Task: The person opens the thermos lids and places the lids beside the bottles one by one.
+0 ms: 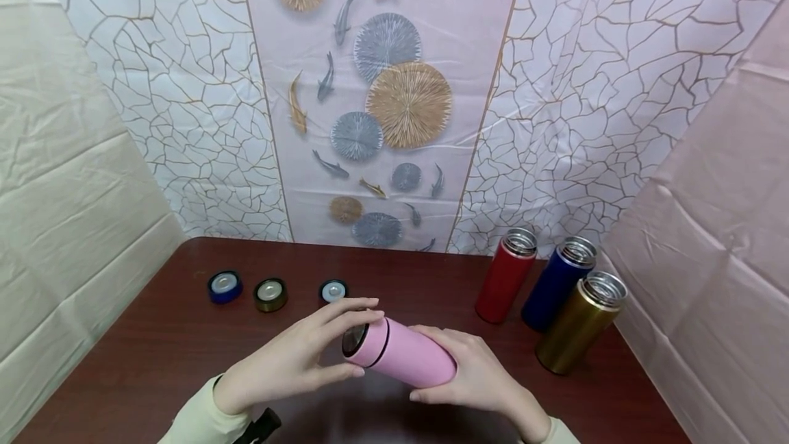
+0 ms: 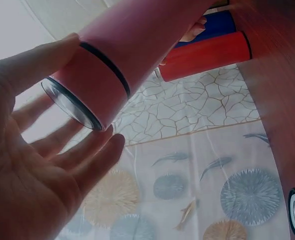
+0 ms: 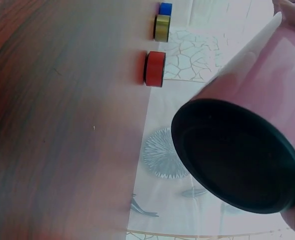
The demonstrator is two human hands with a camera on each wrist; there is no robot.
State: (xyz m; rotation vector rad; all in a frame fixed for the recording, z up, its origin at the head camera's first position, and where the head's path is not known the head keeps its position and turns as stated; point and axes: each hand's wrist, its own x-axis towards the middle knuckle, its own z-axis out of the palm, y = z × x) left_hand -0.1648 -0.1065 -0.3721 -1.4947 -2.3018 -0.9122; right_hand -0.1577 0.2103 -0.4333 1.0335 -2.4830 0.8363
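A pink thermos bottle (image 1: 411, 355), its pink lid (image 1: 374, 342) in place, is tilted in the air above the table, lid end toward the left. My right hand (image 1: 477, 372) grips its body near the base. The black base (image 3: 237, 155) faces the right wrist camera. My left hand (image 1: 298, 348) is at the lid, with the thumb on one side and the fingers extended on the other. In the left wrist view, the left hand's palm (image 2: 32, 185) stands apart from the lid and its fingers are spread; the thumb touches near the dark seam.
A red bottle (image 1: 505, 276), a blue bottle (image 1: 557, 284) and a gold bottle (image 1: 581, 323), all lidless, stand at the right. A blue lid (image 1: 224, 286), a gold lid (image 1: 270, 294) and a red lid (image 3: 155, 69) lie upside down toward the back left. Patterned cloth (image 1: 382, 177) hangs behind.
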